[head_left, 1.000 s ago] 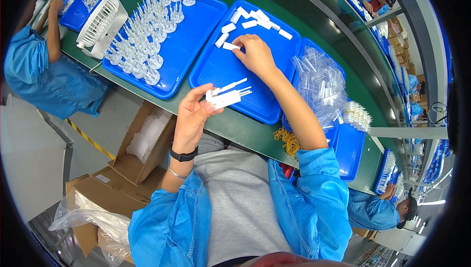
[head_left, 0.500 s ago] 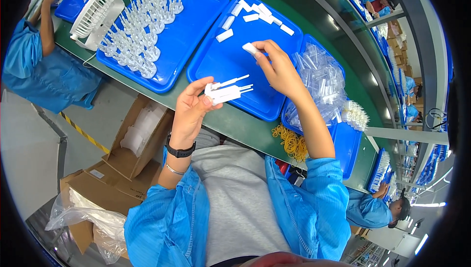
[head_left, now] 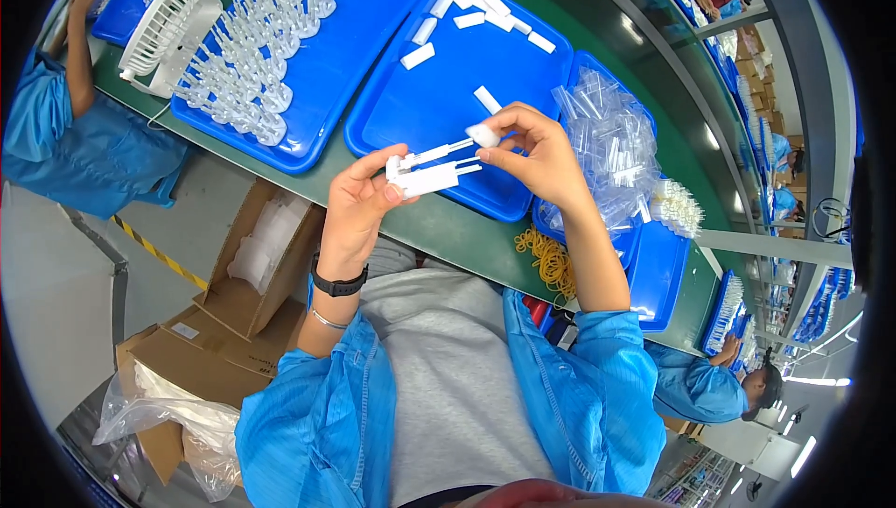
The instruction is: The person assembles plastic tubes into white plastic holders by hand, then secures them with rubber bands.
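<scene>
My left hand (head_left: pixel 357 198) pinches a white plastic pronged part (head_left: pixel 401 172) by its base, with the thin rods pointing right. White rectangular sleeves (head_left: pixel 434 179) sit around some of its rods. My right hand (head_left: pixel 537 155) holds a small white piece (head_left: pixel 483 135) between thumb and fingers, close to the tip of the upper rod; whether they touch I cannot tell. Under both hands lies a blue tray (head_left: pixel 373 116). Several loose white sleeves (head_left: pixel 418 56) are in its far part, and a single sleeve (head_left: pixel 486 99) lies just beyond my right hand.
Left of it, another blue tray (head_left: pixel 327 125) carries rows of upright pronged parts (head_left: pixel 252 69), beside a white fan (head_left: pixel 168 32). On the right are clear plastic tubes (head_left: pixel 607 134), yellow rubber bands (head_left: pixel 549 261) and a pile of white parts (head_left: pixel 677 207). Cardboard boxes (head_left: pixel 210 349) stand lower left; co-workers sit nearby.
My right hand has come down toward me with the white piece, up to the rods. The left hand stays nearly in place, its grip unchanged.
</scene>
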Tool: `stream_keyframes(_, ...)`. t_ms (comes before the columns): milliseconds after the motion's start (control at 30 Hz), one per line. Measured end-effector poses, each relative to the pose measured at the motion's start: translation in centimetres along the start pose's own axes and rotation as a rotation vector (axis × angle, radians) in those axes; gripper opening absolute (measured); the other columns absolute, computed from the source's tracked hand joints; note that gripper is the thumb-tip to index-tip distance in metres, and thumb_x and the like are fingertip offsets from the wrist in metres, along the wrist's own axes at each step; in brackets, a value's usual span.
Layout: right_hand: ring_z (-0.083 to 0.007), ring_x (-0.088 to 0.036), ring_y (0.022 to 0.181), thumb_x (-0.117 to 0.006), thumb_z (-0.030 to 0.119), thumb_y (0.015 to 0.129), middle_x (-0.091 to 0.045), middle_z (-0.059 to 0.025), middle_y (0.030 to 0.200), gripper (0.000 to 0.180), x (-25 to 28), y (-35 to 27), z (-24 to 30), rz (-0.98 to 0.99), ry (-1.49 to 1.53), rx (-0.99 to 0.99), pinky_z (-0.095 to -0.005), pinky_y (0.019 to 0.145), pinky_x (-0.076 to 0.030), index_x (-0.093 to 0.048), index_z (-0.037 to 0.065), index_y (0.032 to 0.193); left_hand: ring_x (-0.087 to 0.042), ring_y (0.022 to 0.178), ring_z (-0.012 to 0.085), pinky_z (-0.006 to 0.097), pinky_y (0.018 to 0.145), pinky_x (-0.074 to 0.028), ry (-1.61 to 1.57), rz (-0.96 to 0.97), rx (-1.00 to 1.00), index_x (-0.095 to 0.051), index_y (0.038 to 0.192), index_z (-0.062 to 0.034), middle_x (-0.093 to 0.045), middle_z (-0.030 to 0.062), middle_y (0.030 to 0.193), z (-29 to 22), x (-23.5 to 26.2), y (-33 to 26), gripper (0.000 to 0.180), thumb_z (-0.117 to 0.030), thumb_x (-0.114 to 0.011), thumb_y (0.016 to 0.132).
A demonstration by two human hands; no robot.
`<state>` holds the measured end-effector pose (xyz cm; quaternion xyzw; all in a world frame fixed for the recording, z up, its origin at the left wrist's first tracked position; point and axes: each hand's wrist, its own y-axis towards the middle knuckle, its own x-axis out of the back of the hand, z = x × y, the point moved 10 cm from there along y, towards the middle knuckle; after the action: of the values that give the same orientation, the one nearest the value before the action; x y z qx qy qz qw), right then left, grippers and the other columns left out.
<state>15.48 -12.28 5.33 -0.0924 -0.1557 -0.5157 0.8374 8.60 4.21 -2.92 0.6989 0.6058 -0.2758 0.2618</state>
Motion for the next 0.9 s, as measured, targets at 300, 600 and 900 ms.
stream_keyframes(300, -0.0179, -0.065, 0.082, -0.076, 0.000, 0.067, -0.067, -0.0075, 0.084, 0.021, 2.0, -1.8, 5.5, -0.227, -0.426, 0.216, -0.0264, 0.068, -0.050, -0.057, 0.005, 0.075, -0.060, 0.100, 0.0181, 0.029, 0.080, -0.055, 0.096, -0.029, -0.123, -0.056, 0.122, 0.0025, -0.059, 0.0086, 0.110, -1.1, -0.5, 0.0, 0.050, -0.019, -0.073, 0.080)
stream_keyframes(600, -0.0234, -0.067, 0.079, -0.070, -0.001, 0.067, -0.068, -0.0092, 0.085, 0.015, 1.6, -3.5, 8.5, -0.224, -0.643, 0.359, -0.0306, 0.069, -0.052, -0.064, 0.005, 0.079, -0.059, 0.106, 0.0203, 0.030, 0.089, -0.051, 0.052, 0.045, -0.143, -0.056, 0.123, 0.0035, -0.055, 0.0088, 0.109, -1.5, -1.1, -0.1, 0.045, 0.003, -0.068, 0.079)
stream_keyframes(900, -0.0211, -0.063, 0.081, -0.071, -0.003, 0.061, -0.066, -0.0063, 0.083, 0.023, 1.0, -3.9, 10.5, -0.227, -0.653, 0.514, -0.0303, 0.069, -0.049, -0.070, 0.006, 0.082, -0.059, 0.105, 0.0201, 0.029, 0.088, -0.050, 0.055, 0.026, -0.134, -0.056, 0.122, 0.0044, -0.055, 0.0082, 0.109, -1.4, -0.9, -0.1, 0.046, 0.003, -0.069, 0.079)
